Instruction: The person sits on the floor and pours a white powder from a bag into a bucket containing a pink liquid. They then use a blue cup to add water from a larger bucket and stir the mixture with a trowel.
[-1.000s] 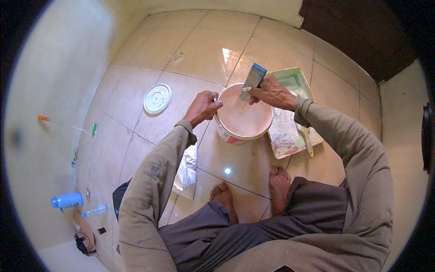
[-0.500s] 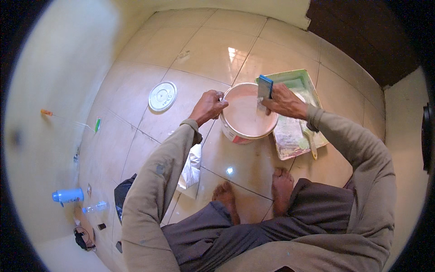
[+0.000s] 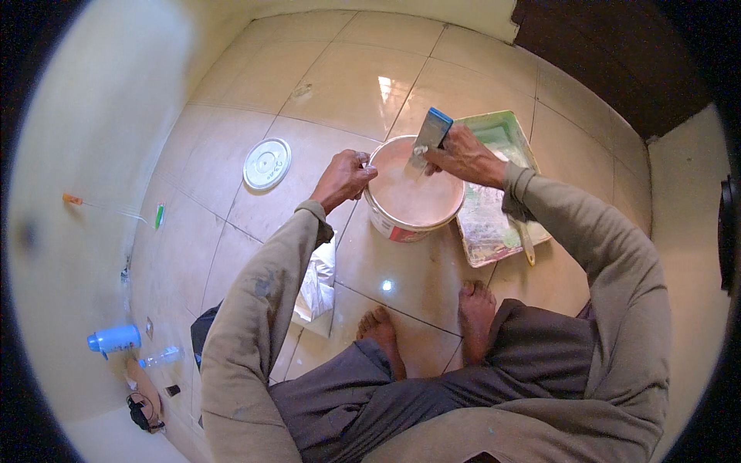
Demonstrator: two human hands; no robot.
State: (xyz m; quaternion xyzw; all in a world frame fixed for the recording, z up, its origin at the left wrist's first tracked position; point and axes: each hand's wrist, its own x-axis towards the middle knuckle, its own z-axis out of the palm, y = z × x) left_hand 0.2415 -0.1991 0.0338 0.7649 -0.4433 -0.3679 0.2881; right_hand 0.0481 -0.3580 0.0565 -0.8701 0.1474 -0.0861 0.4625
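Note:
A round white bucket [image 3: 388, 224] with a red patch on its side stands on the floor, and a smooth pinkish-beige mass fills much of it. At its left rim, my left hand [image 3: 345, 179] is closed with the fingers hooked over the edge. My right hand [image 3: 465, 157] is over the right part of the opening, gripping a flat scraper [image 3: 429, 136] with a grey blade and a blue back edge. The scraper is tilted, its lower end over the mass; whether it touches cannot be made out. Whitish paste clings near my right fingertips.
A green paint tray [image 3: 488, 234], smeared with paint, lies right of the bucket with a brush [image 3: 526, 241] on it. The bucket's round lid [image 3: 267, 164] lies to the left. Nearer are a white bag [image 3: 316, 285] and my feet. A blue flask [image 3: 116, 338] and clear bottle [image 3: 162, 356] sit lower left.
My right hand has moved left and slightly up with the scraper, now more slanted across the bucket. My left hand keeps hold of the rim. The whole view has shifted slightly.

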